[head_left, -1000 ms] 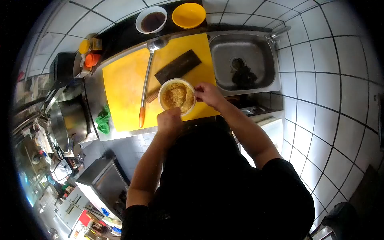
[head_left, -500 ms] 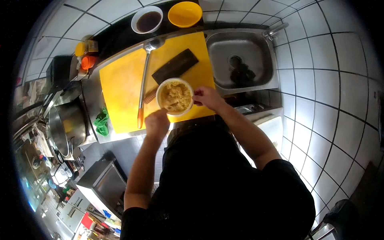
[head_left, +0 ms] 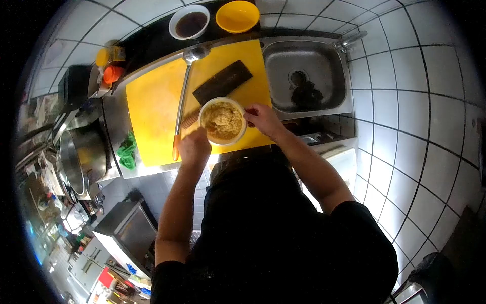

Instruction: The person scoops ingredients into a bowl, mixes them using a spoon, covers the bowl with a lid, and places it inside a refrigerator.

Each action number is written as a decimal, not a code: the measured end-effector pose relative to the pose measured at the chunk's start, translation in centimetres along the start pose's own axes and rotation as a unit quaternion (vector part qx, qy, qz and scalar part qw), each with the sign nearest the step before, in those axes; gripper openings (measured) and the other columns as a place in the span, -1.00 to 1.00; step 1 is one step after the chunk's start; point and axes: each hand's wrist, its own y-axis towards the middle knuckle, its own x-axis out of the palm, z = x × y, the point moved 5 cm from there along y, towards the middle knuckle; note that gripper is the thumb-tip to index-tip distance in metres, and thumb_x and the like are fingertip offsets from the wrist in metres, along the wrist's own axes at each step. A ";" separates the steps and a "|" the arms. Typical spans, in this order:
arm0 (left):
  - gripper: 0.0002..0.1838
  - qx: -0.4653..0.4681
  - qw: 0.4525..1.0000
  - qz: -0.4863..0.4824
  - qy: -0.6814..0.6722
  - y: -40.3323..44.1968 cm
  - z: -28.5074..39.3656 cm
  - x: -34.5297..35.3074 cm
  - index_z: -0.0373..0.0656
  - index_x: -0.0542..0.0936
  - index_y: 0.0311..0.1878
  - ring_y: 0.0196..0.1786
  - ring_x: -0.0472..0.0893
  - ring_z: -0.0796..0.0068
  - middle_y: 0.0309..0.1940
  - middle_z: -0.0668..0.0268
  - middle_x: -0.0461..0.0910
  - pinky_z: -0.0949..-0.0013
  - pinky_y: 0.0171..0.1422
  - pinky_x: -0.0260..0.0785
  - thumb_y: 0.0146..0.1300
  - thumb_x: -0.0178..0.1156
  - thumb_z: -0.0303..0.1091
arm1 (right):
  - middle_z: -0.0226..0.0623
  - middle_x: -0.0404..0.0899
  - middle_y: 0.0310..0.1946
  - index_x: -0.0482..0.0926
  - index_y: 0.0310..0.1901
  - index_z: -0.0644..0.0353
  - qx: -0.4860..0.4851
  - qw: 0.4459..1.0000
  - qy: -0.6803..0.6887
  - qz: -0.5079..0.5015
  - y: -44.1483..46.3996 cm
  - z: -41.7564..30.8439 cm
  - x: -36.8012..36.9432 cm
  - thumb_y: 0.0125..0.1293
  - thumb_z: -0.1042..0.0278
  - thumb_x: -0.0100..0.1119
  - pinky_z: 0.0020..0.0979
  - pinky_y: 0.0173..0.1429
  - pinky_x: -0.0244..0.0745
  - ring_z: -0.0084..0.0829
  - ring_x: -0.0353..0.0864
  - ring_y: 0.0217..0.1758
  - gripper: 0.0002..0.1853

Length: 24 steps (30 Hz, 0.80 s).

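A white bowl (head_left: pixel 245 133) of lumpy yellowish mash (head_left: pixel 223 121) stands on the near part of a yellow cutting board (head_left: pixel 152 111). My right hand (head_left: pixel 263 121) pinches the bowl's right rim between thumb and fingers. At the lower left rim, my left hand (head_left: pixel 195 147) is closed in a fist; what it grips is hidden. Beyond the bowl lies a dark cleaver (head_left: pixel 223 81), its ridged brown handle partly covered by the bowl. A long metal ladle (head_left: pixel 185 86) with an orange-brown handle end rests to the left, close to my left hand.
A steel sink (head_left: pixel 278 76) with a dark clump by its drain is on the right. Behind the board stand a white bowl of dark liquid (head_left: pixel 191 24) and a yellow bowl (head_left: pixel 238 16). A green cloth (head_left: pixel 127 151) and a large pot (head_left: pixel 83 157) are at left.
My left hand has shifted slightly left and up along the bowl's rim, and the mash has a different shape. My right hand stays at the rim.
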 end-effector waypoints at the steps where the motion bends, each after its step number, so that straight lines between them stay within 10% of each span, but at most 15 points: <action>1: -0.88 -0.018 0.998 0.034 -0.043 1.1 0.8 -0.9 -0.03 0.61 -0.38 -0.42 0.68 0.10 -0.50 0.12 0.65 0.10 -0.42 0.49 0.21 0.10 -0.43 | -0.19 0.66 -0.14 0.58 0.05 0.38 0.006 1.000 0.021 0.000 0.1 0.1 0.2 0.40 0.39 0.24 -0.40 -0.01 0.63 -0.41 0.68 -0.15 -0.72; 10: -0.94 0.062 0.991 -0.107 0.051 -2.1 2.5 1.4 -0.07 0.62 -0.35 -0.31 0.70 0.07 -0.49 0.11 0.66 0.02 -0.22 0.53 0.16 0.16 -0.41 | -0.15 0.67 -0.31 0.57 -0.07 0.41 -0.020 0.999 0.044 0.005 0.2 1.9 0.3 0.37 0.38 0.25 -0.35 -0.22 0.63 -0.40 0.68 -0.32 -0.75; 16: -0.89 0.059 0.994 0.091 0.013 2.4 0.1 2.8 -0.07 0.54 -0.45 -0.51 0.65 0.01 -0.56 0.10 0.62 0.02 -0.46 0.47 0.20 0.10 -0.41 | -0.18 0.67 -0.31 0.56 -0.09 0.40 0.022 0.997 0.039 -0.057 -0.5 3.2 1.8 0.39 0.33 0.25 -0.37 -0.22 0.63 -0.41 0.69 -0.32 -0.74; 24: -0.92 0.052 0.998 -0.029 0.032 -2.0 0.4 1.6 -0.06 0.56 -0.42 -0.46 0.67 0.07 -0.52 0.11 0.65 0.05 -0.41 0.50 0.17 0.13 -0.45 | -0.21 0.67 -0.28 0.57 -0.06 0.39 -0.005 0.997 0.076 0.023 -0.7 1.6 -0.1 0.43 0.23 0.24 -0.41 -0.18 0.61 -0.43 0.68 -0.29 -0.68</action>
